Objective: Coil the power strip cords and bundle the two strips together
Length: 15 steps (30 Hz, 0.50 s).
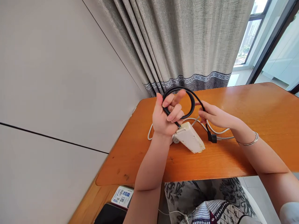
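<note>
My left hand (164, 121) is raised over the table with its palm up, and its fingers curl around a coiled black power cable (192, 107). One end of that cable runs into a white block-shaped device (189, 138), which sits tilted just beside the wrist. To the right, my right hand (213, 115) pinches the free stretch of the cable between thumb and fingers. Below those fingers dangles the black plug (212, 137). A pale cable (225, 132) loops over the tabletop behind the device. Whether the device touches the table I cannot tell.
The orange-brown wooden table (257, 105) meets a white wall panel (58, 77) on the left and a grey curtain (196, 40) behind. At lower left, a labelled white box (122, 196) and a dark flat object (111, 214) lie on a lower wooden surface.
</note>
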Tool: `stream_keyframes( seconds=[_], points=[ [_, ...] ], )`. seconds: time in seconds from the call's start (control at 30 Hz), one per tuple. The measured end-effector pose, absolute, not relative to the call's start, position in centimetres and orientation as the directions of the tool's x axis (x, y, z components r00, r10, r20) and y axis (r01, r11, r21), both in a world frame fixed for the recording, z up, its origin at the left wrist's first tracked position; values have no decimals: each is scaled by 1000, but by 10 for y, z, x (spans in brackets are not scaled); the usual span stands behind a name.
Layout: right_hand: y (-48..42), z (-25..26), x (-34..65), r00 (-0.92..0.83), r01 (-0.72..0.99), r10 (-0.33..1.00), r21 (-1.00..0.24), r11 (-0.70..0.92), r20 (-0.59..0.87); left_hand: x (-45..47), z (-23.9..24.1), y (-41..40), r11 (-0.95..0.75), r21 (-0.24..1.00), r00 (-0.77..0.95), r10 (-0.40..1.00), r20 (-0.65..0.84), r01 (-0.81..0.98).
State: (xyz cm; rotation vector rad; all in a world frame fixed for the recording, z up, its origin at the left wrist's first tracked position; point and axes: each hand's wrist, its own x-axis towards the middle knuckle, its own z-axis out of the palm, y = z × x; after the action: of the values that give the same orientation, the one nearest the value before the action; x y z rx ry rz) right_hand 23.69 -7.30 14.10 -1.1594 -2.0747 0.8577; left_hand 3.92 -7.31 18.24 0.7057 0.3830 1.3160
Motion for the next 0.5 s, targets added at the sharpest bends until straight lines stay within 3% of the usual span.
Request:
stream_keyframes(
  seconds=[0.1, 0.27, 0.37, 0.5],
  points=[
    [-81, 142, 230, -496, 641, 866, -645, 417, 66, 35, 190, -73, -20, 660, 115, 980, 161, -751],
    [-100, 144, 217, -394, 912, 919, -120, 392, 10, 33, 193, -70, -206, 663, -33, 964, 263, -719],
    [-117, 146, 207, -388, 917, 921, 116, 381, 39, 37, 186, -66, -277, 687, -37, 938, 343, -672],
    [-140, 152, 200, -507, 850, 841, 267, 453, 189, 45, 172, -68, -330, 757, 37, 906, 422, -565]
  ],
)
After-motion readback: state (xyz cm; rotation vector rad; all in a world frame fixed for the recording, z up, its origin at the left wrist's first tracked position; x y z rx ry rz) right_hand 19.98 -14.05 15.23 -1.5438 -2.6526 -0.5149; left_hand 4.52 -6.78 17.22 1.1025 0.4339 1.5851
